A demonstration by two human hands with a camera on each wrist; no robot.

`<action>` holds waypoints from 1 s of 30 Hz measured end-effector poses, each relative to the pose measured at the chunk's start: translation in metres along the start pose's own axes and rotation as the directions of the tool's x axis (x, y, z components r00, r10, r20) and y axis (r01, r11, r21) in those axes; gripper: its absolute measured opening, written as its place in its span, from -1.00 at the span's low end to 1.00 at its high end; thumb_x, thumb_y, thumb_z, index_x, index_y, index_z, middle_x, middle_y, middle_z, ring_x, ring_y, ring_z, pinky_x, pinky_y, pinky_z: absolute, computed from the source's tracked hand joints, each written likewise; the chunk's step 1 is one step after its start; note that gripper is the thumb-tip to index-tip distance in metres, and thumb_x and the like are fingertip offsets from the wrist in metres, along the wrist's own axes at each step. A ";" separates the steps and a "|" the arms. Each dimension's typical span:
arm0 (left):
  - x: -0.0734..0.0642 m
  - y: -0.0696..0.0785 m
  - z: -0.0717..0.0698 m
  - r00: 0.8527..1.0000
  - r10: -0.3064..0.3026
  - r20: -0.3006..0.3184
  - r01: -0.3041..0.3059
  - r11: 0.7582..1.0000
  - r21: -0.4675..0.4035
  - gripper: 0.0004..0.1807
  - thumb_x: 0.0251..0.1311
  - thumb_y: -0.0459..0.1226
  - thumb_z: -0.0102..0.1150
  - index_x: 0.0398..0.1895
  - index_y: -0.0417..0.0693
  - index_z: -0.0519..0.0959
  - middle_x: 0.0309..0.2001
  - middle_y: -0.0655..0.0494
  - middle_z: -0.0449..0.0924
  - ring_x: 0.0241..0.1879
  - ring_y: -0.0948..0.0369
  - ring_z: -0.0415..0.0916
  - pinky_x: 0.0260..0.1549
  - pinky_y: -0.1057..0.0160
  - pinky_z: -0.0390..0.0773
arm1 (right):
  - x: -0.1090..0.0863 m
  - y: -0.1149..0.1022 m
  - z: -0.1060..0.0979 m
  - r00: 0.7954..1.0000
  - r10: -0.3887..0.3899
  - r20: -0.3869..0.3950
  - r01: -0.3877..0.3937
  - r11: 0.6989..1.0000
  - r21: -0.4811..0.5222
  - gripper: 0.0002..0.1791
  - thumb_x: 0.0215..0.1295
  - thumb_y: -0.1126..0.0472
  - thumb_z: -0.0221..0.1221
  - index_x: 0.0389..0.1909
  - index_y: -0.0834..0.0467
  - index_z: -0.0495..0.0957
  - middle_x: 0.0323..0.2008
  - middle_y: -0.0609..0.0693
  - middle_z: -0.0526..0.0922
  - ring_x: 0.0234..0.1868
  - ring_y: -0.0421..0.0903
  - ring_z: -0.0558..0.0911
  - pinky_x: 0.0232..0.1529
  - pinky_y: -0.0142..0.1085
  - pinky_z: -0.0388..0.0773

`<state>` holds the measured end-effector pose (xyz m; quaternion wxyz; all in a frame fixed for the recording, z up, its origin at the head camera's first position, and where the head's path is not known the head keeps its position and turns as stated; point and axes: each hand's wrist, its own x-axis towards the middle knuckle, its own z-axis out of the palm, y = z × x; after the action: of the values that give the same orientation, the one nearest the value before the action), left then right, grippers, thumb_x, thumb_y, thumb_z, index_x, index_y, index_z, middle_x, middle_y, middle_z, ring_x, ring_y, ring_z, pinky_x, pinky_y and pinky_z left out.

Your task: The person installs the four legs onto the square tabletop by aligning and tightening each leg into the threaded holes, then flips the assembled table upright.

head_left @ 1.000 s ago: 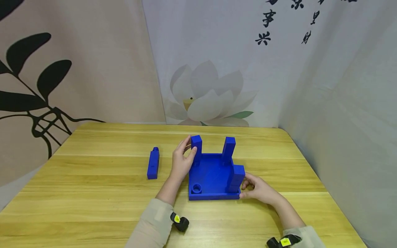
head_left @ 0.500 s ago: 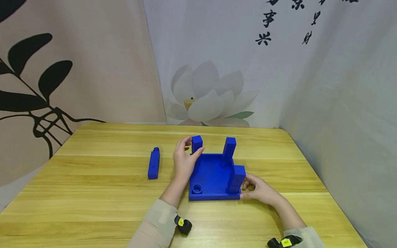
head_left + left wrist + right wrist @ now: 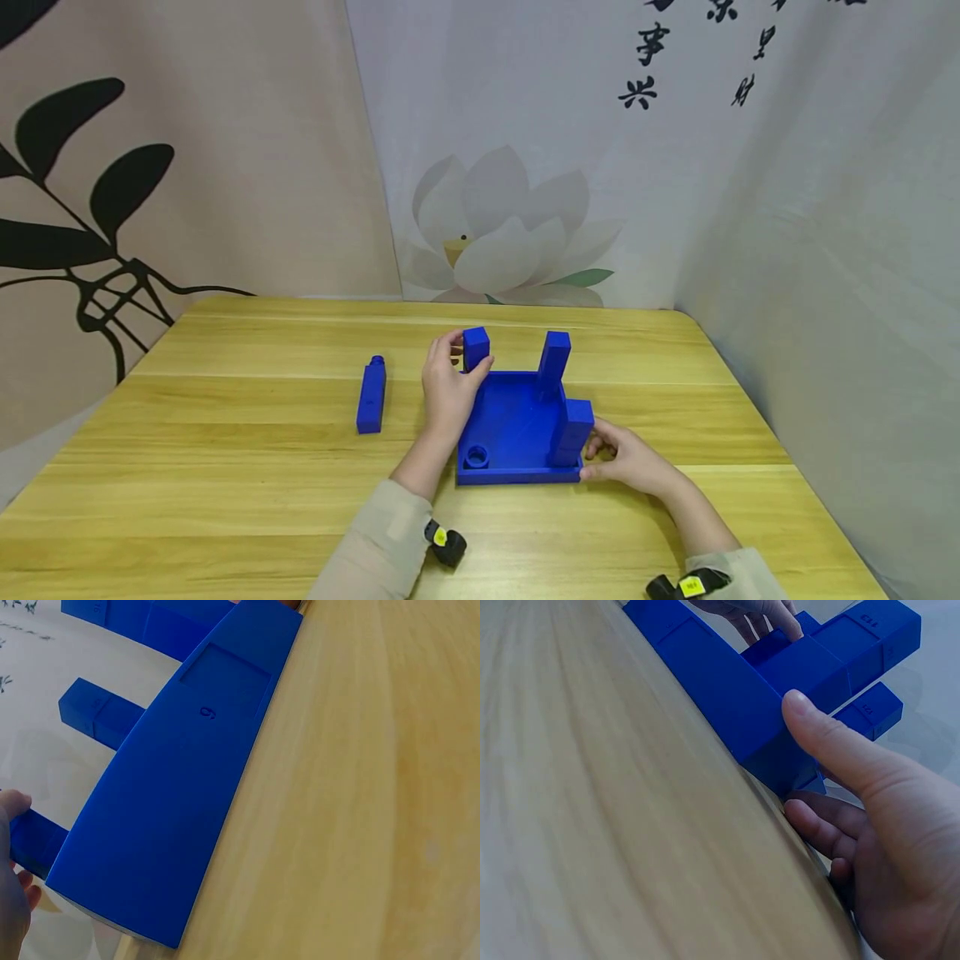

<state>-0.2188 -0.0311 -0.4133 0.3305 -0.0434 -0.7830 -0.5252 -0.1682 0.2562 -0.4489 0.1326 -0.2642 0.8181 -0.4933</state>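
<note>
A square blue tray-like base lies on the table, with three upright blue posts at its corners. My left hand grips the far-left post, thumb on the near side and fingers behind. My right hand holds the near-right corner of the base, thumb on its front face and fingers curled at the side, as the right wrist view shows. Beside it rises the near-right post; the far-right post stands untouched. At the near-left corner is a round socket without a post.
A loose blue post with a round knobbed end lies on the wooden table, left of the base. Behind the table hangs a printed cloth. Black wrist cameras sit on both sleeves.
My left hand has shifted slightly right and its thumb has come across the near side of the far-left post. The right hand and base stay in place.
</note>
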 end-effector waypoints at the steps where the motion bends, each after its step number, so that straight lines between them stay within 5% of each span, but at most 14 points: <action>1: 0.000 0.000 0.000 1.000 -0.001 0.002 0.001 1.000 0.002 -0.44 -0.08 -0.30 0.51 0.02 -0.26 0.50 -0.17 -0.06 0.51 -0.19 0.04 0.48 -0.19 0.04 0.59 | 0.000 0.000 0.000 1.000 0.001 0.001 -0.001 1.000 0.002 -0.36 0.09 0.24 0.39 0.19 0.20 0.37 -0.31 0.13 0.51 -0.26 0.04 0.48 -0.29 -0.36 0.42; 14: 0.000 -0.004 0.001 0.999 0.050 0.016 -0.048 0.997 -0.065 -0.45 -0.07 -0.41 0.47 0.05 -0.30 0.50 -0.18 -0.09 0.54 -0.19 0.05 0.56 -0.17 0.14 0.62 | -0.002 0.001 0.000 1.000 -0.005 -0.006 0.005 1.000 -0.011 -0.43 0.10 0.23 0.39 0.12 0.18 0.40 -0.32 0.12 0.51 -0.29 -0.02 0.48 -0.33 -0.35 0.41; 30: 0.003 -0.021 -0.008 0.979 0.064 0.195 -0.017 0.972 -0.234 -0.49 0.12 -0.44 0.29 0.19 -0.24 0.48 0.03 -0.10 0.53 0.01 0.04 0.51 -0.03 0.08 0.56 | 0.000 0.006 0.000 1.000 -0.011 -0.013 0.011 1.000 -0.019 -0.38 0.08 0.20 0.40 0.17 0.16 0.40 -0.33 0.09 0.51 -0.28 -0.03 0.50 -0.29 -0.35 0.44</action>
<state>-0.2265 -0.0481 -0.4268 0.2531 -0.1505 -0.7449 -0.5986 -0.1696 0.2584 -0.4537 0.1219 -0.2667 0.8220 -0.4882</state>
